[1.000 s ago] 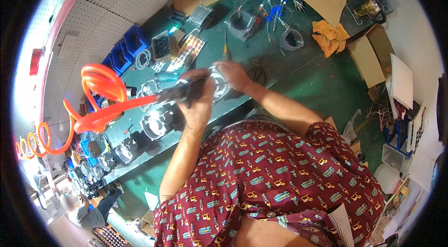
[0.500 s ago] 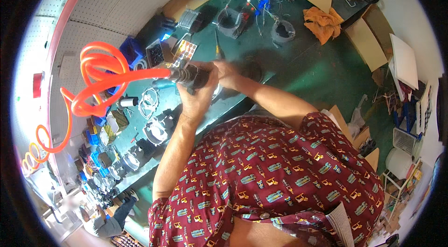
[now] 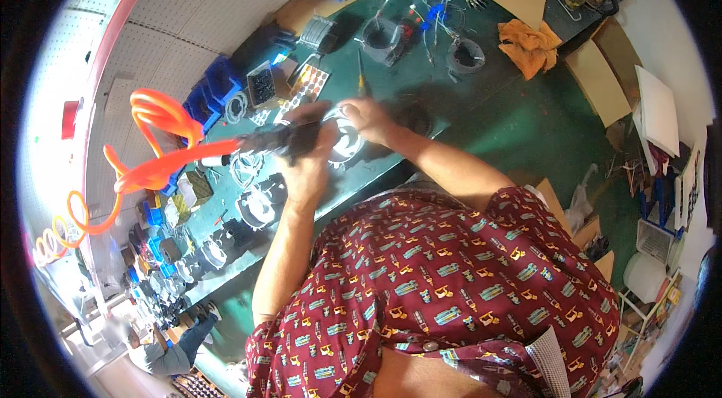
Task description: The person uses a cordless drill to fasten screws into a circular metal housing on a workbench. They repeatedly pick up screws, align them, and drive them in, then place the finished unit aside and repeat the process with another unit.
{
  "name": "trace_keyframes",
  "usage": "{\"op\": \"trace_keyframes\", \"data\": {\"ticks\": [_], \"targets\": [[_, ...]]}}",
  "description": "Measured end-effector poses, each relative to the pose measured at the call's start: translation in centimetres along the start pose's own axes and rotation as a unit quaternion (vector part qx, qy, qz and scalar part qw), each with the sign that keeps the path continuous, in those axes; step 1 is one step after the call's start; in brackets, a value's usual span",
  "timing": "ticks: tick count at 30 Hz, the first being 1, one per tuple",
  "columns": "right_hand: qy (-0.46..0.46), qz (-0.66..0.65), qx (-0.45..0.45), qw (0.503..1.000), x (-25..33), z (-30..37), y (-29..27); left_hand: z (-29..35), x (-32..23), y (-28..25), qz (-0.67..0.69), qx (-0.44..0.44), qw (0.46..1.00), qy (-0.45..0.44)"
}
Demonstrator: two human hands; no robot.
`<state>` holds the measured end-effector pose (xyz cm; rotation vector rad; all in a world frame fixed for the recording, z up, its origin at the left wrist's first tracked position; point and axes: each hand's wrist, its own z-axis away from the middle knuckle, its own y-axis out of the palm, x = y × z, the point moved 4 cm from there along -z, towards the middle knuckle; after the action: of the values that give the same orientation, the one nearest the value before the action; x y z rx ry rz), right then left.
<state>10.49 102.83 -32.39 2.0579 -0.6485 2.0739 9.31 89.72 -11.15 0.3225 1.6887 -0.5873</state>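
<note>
My left hand [image 3: 307,172] is wrapped round a dark air screwdriver [image 3: 292,141], blurred by motion, with an orange coiled hose [image 3: 177,156] running from its left end. Close to its right lies a round, bright white-and-silver housing [image 3: 344,142] on the green bench. My right hand [image 3: 366,120] is at the housing's far rim, its fingers curled and closed. Whatever the fingertips pinch is too small or hidden to name. Just beyond that hand a screwdriver with a yellow handle [image 3: 362,87] lies on the bench.
More round housings [image 3: 256,206] line the bench's near edge to the left. Blue bins [image 3: 218,82], a box of small dark parts [image 3: 262,84] and a sheet of round stickers [image 3: 310,84] stand behind. An orange cloth [image 3: 528,46] lies right. Another person [image 3: 162,353] sits lower left.
My left hand has drawn the air screwdriver left, apart from my right hand, and the white housing between them now shows. My right hand stays near the same spot. The whole view has shifted slightly.
</note>
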Motion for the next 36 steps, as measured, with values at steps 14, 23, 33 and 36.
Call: {"op": "trace_keyframes", "data": {"ticks": [14,23,33,36], "targets": [[-0.051,0.001,-0.033,0.998,0.4,0.6,-2.3,3.3,3.5,-5.9,0.047,-0.241,0.969,0.041],[-0.062,0.01,-0.037,0.997,1.2,0.7,-2.7,2.8,2.7,-4.7,-0.011,-0.124,0.992,0.031],[-0.063,0.033,-0.008,0.997,1.0,0.9,-2.3,1.5,3.5,-4.1,0.014,-0.089,0.996,-0.013],[-0.062,0.026,-0.014,0.998,2.0,1.2,-2.4,1.5,4.1,-4.3,-0.02,-0.069,0.997,-0.011]]}}
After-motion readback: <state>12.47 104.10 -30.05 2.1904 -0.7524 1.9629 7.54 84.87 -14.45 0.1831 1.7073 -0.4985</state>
